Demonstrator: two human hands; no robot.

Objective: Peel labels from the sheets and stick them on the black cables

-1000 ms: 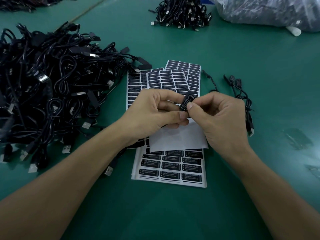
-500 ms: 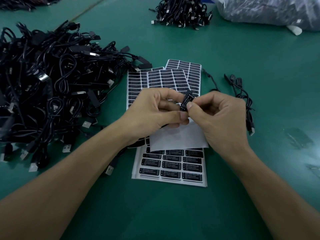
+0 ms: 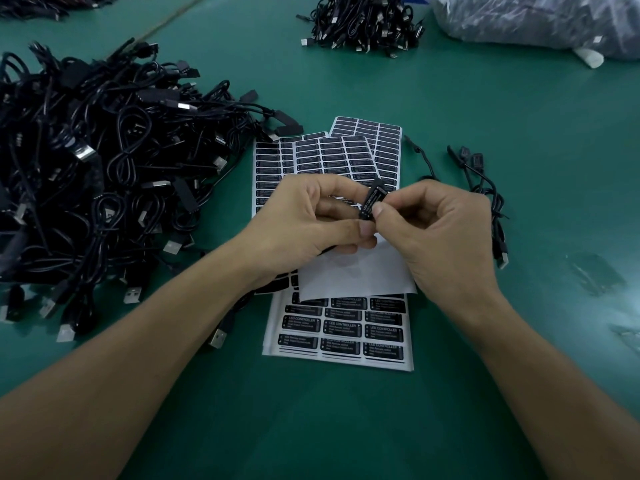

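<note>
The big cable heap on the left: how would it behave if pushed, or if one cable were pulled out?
The cable heap is thin looped cords crossing each other, so pulling one would probably drag neighbours along. Being floppy, it would likely spread under a push rather than slide whole.

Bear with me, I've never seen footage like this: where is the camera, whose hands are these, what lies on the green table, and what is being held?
There is no machine: a person works with bare hands, and the one picture comes from a camera worn on their head, looking down. The left hand and the right hand both pinch a small black block with white print, likely a labelled cable part. Under them, on the green table, lie label sheets and a blank white sheet. A heap of black cables lies to the left, a few cables to the right, a smaller pile and a plastic bag farther away.
</note>
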